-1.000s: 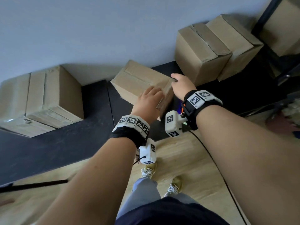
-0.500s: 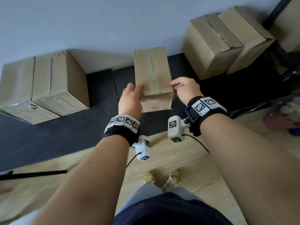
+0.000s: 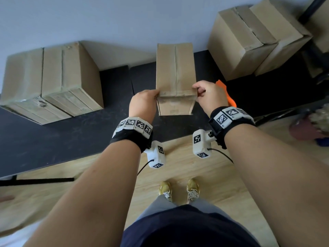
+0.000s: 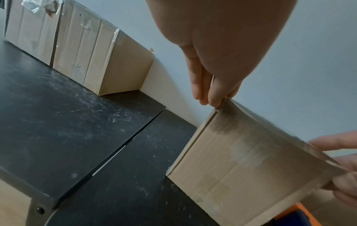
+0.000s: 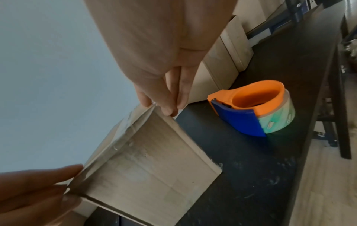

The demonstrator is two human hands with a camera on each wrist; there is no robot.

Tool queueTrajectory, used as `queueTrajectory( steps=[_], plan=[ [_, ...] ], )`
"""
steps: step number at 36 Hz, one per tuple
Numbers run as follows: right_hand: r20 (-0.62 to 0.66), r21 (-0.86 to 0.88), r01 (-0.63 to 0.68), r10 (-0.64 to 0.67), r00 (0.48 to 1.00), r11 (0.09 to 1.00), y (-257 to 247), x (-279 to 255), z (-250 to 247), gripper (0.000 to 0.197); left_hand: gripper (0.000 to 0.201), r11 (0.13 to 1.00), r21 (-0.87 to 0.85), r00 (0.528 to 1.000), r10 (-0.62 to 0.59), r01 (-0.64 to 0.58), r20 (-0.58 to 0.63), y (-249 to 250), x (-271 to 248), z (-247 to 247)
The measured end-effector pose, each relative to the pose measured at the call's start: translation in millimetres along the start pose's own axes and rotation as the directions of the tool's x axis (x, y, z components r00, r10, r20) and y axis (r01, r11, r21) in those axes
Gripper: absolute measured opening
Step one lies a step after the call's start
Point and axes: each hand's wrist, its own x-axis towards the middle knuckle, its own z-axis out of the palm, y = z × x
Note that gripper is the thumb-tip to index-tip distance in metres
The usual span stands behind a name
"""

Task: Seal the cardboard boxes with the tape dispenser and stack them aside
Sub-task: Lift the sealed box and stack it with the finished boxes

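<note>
A small cardboard box (image 3: 175,77) stands on the black table (image 3: 71,139), its top seam running away from me. My left hand (image 3: 157,94) pinches the box's near top left corner (image 4: 218,107). On the opposite side, my right hand (image 3: 196,94) pinches the near top right corner (image 5: 154,107). The orange and blue tape dispenser (image 5: 257,107) lies on the table just right of the box, apart from both hands; in the head view its orange edge (image 3: 229,97) shows behind my right hand.
Taped boxes (image 3: 51,82) sit against the wall at the left. Two more boxes (image 3: 249,41) stand at the back right. The table's front edge (image 3: 71,161) runs close below my wrists, with wooden floor (image 3: 178,166) beneath.
The box has been turned from a skewed pose to lie straight, lengthwise away from me. Both hands have shifted to its near top corners.
</note>
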Motion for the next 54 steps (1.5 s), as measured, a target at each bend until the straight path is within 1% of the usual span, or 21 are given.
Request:
queueTrajectory(
  steps=[4,8,11,13,15,17,21,25,27,29,31,33,35,38,41,47,49,52,54],
  plan=[
    [0.029,-0.015,0.025,-0.025,0.999,1.000,4,-2,-1,0.037,0.027,1.000,-0.007,0.999,-0.025,0.026,0.029,3,0,-1],
    [0.021,-0.059,0.052,-0.051,0.998,0.997,2,0,0,0.032,0.026,0.999,-0.033,0.999,-0.040,0.041,0.014,2,2,0],
    [0.014,-0.116,0.089,-0.088,0.996,0.989,1,1,3,0.030,0.025,0.999,-0.005,0.999,-0.047,0.048,0.019,2,4,4],
    [-0.005,-0.135,0.088,-0.090,0.996,0.987,0,2,6,0.030,0.027,0.998,0.048,0.998,-0.051,0.050,0.031,2,6,8],
    [-0.027,-0.127,0.077,-0.081,0.996,0.989,0,2,8,0.030,0.028,0.993,0.108,0.998,-0.053,0.049,0.034,3,7,12],
    [-0.028,-0.102,0.062,-0.065,0.997,0.993,-1,2,9,0.031,0.027,0.991,0.124,0.998,-0.063,0.060,0.022,4,7,14],
    [0.007,-0.046,0.005,-0.004,1.000,0.999,-2,1,9,0.037,0.029,0.995,0.066,0.997,-0.074,0.073,0.013,2,2,15],
    [0.039,0.044,-0.085,0.084,0.996,0.995,-6,-4,7,0.035,0.045,0.993,-0.027,0.994,-0.111,0.111,-0.011,1,-7,16],
    [0.038,0.069,-0.115,0.113,0.993,0.991,-10,-5,5,0.033,0.045,0.987,-0.074,0.990,-0.141,0.139,-0.022,4,-10,15],
    [0.035,0.054,-0.104,0.102,0.994,0.993,-12,-6,4,0.033,0.043,0.988,-0.078,0.990,-0.139,0.137,-0.027,4,-11,14],
    [0.032,0.003,-0.066,0.066,0.997,0.998,-12,-5,4,0.033,0.045,0.994,-0.016,0.994,-0.105,0.105,-0.006,3,-9,13],
    [0.027,-0.065,-0.020,0.022,0.999,0.998,-10,-4,5,0.030,0.041,0.994,0.091,0.997,-0.066,0.063,0.031,0,-6,13],
    [0.006,-0.122,0.023,-0.022,1.000,0.992,-9,-4,7,0.026,0.037,0.982,0.186,0.998,-0.027,0.016,0.055,-2,-5,13],
    [-0.023,-0.169,0.065,-0.070,0.997,0.983,-10,-5,9,0.022,0.035,0.961,0.276,0.995,-0.007,-0.020,0.096,-3,0,15],
    [-0.019,-0.192,0.079,-0.084,0.996,0.978,-10,-2,9,0.021,0.034,0.941,0.334,0.991,0.003,-0.047,0.131,-3,6,17],
    [0.012,-0.167,0.065,-0.064,0.998,0.984,-10,7,5,0.022,0.031,0.934,0.356,0.989,-0.011,-0.041,0.145,1,14,17],
    [0.016,-0.173,0.050,-0.048,0.999,0.984,-12,7,4,0.020,0.028,0.940,0.340,0.993,-0.017,-0.023,0.116,2,12,18],
    [0.020,-0.205,0.020,-0.016,1.000,0.979,-17,6,6,0.020,0.022,0.958,0.288,1.000,0.004,0.005,-0.031,5,7,21],
    [0.024,-0.222,0.000,0.005,1.000,0.975,-21,5,6,0.025,0.023,0.972,0.236,0.992,0.037,-0.007,-0.124,8,7,23]
  ],
)
